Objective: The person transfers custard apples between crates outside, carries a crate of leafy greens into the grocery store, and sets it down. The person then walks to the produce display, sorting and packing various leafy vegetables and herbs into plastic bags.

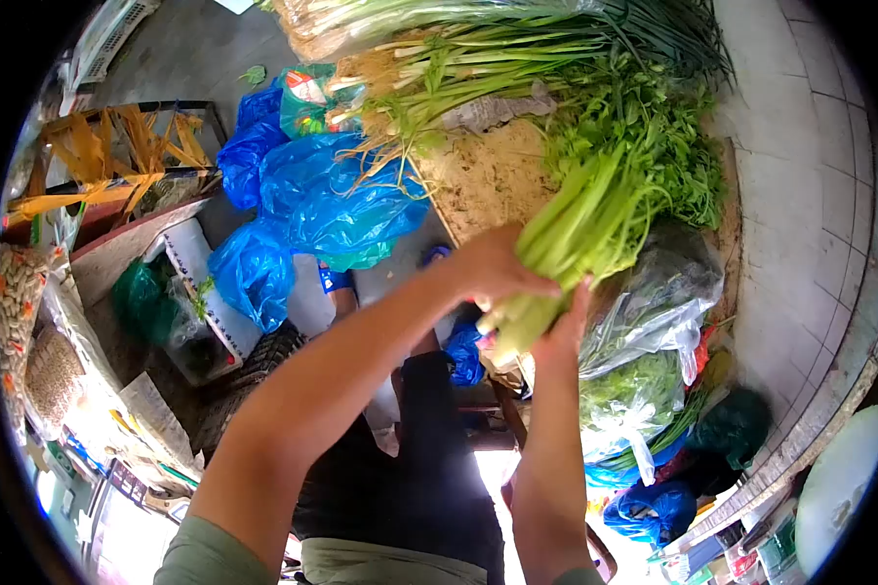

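Observation:
A bunch of pale green celery [590, 219] is between my two hands, its cut base tilted down toward me and its leafy tops pointing away over the board. My left hand [505, 265] grips the stalks from the left, thumb laid across them. From the right and below, my right hand [566, 330] closes around the lower stalks near the base; some of its fingers are hidden behind the celery. Beneath and beyond lie leafy greens [688, 175] and a bare patch of wooden board [483, 180].
Spring onions [488, 73] cover the far end of the board. Blue plastic bags [337, 195] sit on its left. Clear bags of greens [634, 395] lie at the near right. A tiled ledge [790, 185] runs along the right. Peanuts [15, 322] fill a sack at far left.

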Available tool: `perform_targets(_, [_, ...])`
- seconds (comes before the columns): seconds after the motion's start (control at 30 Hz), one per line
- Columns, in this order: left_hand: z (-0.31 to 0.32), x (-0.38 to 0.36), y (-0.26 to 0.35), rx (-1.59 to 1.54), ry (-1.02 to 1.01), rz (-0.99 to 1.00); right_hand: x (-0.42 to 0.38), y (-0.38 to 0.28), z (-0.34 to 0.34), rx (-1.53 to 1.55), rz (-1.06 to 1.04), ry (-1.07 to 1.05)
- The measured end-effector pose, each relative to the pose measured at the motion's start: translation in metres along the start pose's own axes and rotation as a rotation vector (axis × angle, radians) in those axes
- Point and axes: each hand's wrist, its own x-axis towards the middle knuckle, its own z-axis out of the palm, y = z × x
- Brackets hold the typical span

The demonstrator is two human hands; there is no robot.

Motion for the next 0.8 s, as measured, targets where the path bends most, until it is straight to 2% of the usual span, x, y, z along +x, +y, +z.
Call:
perform_targets(0.03, [0.007,-0.006,-0.001,0.0,0.004,-0.004,-0.007,-0.001,-0.005,-0.002,0.005,-0.001])
perform_targets(0.1, [0.022,-0.024,0.009,-0.24,-0.083,0.029,-0.023,-0.009,-0.024,-0.034,0.061,-0.043])
perform_targets(0.17, [0.032,-0.042,0.024,-0.252,-0.091,0.043,-0.042,-0.019,-0.032,-0.077,0.046,0.007])
perform_targets(0.23, [0.034,-0.057,0.046,-0.289,-0.123,0.108,-0.065,-0.032,-0.036,-0.156,-0.027,0.008])
perform_targets(0.3, [0.038,-0.072,0.071,-0.279,-0.197,0.128,-0.071,-0.042,-0.073,-0.05,-0.134,0.052])
perform_targets(0.37, [0.039,-0.083,0.095,-0.351,-0.344,0.189,-0.085,-0.047,-0.088,-0.1,-0.34,0.05])
perform_targets(0.4, [0.039,-0.09,0.107,-0.252,-0.331,0.263,-0.091,-0.047,-0.092,-0.116,-0.408,0.05])
perform_targets(0.43, [0.035,-0.092,0.118,-0.258,-0.446,0.277,-0.094,-0.045,-0.093,-0.102,-0.425,-0.039])
perform_targets(0.5, [0.025,-0.096,0.127,-0.215,-0.512,0.369,-0.102,-0.045,-0.095,-0.077,-0.461,-0.216])
perform_targets(0.57, [0.011,-0.085,0.121,-0.258,-0.572,0.386,-0.109,-0.048,-0.092,-0.055,-0.504,-0.398])
perform_targets(0.6, [0.003,-0.076,0.113,-0.25,-0.579,0.331,-0.111,-0.048,-0.089,-0.042,-0.523,-0.49])
perform_targets(0.63, [-0.014,-0.071,0.109,-0.27,-0.57,0.286,-0.109,-0.043,-0.065,-0.135,-0.481,-0.327])
perform_targets(0.67, [-0.017,-0.063,0.094,-0.184,-0.432,0.269,-0.102,-0.036,-0.042,-0.131,-0.429,-0.303])
perform_targets(0.7, [-0.026,-0.057,0.085,-0.224,-0.375,0.172,-0.096,-0.029,-0.018,-0.125,-0.377,-0.278])
perform_targets(0.73, [-0.039,-0.061,0.08,-0.356,-0.344,0.075,-0.081,-0.023,-0.007,-0.13,-0.325,-0.385])
perform_targets(0.77, [-0.041,-0.053,0.058,-0.3,-0.227,0.075,-0.091,-0.018,0.045,-0.062,-0.171,0.013])
perform_targets(0.8, [-0.048,-0.045,0.038,-0.305,-0.154,-0.016,-0.082,-0.01,0.057,-0.078,-0.141,-0.06])
